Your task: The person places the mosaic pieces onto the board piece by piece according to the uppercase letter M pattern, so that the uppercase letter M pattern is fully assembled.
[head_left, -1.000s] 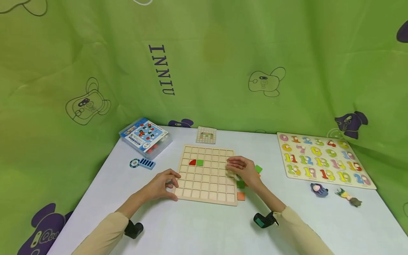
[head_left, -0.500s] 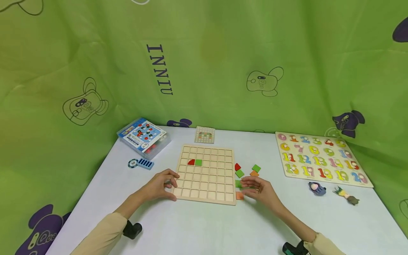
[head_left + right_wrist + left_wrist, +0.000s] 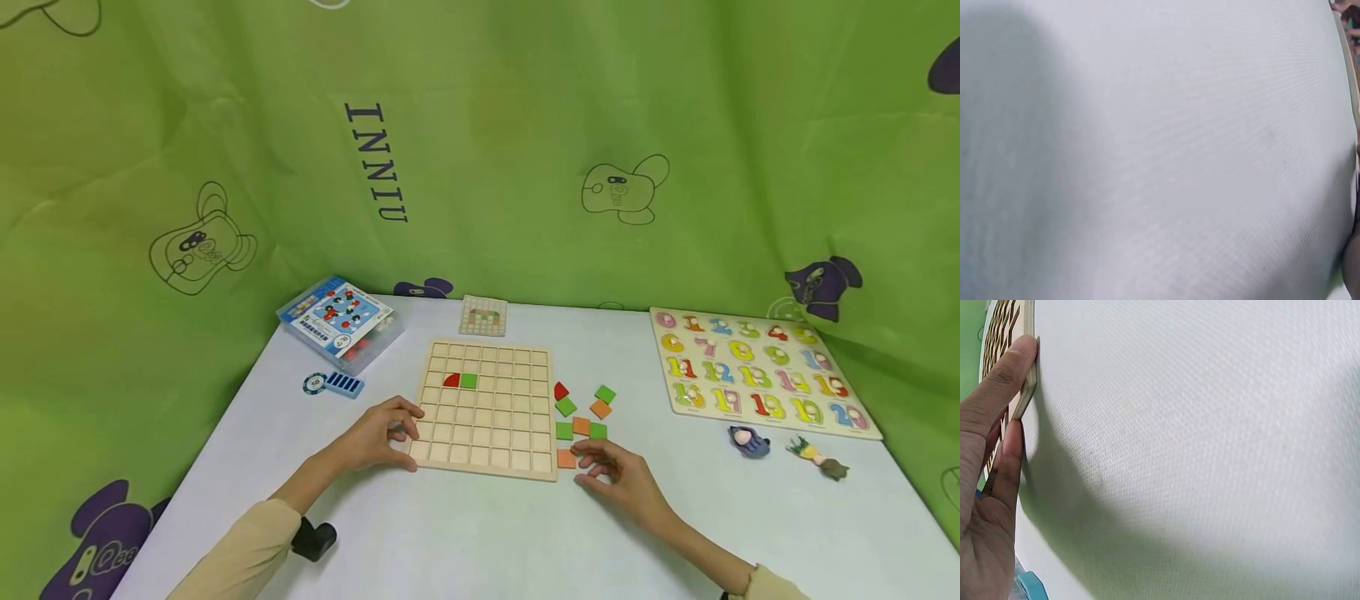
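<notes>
A wooden grid board (image 3: 510, 417) lies on the table with a red quarter-circle tile (image 3: 452, 381) and a green square tile (image 3: 468, 381) side by side in its cells. My left hand (image 3: 381, 435) holds the board's near left corner; in the left wrist view its thumb (image 3: 1013, 359) and fingers lie against the edges. Beside an orange tile (image 3: 566, 459) at the board's right edge is my right hand (image 3: 622, 483), fingers loosely bent, with nothing visible in them. Whether a fingertip touches that tile I cannot tell. The right wrist view shows mostly tabletop.
More loose tiles, including an orange one (image 3: 581, 426) and a red one (image 3: 561, 390), lie right of the board. A pattern card (image 3: 483, 317) lies behind it. Around are a plastic box (image 3: 341, 325), a blue striped piece (image 3: 345, 385), a number puzzle (image 3: 757, 375) and small figures (image 3: 748, 442).
My right hand has left the board's right side and moved toward the front and right, uncovering the loose tiles. My left hand and the board stay put.
</notes>
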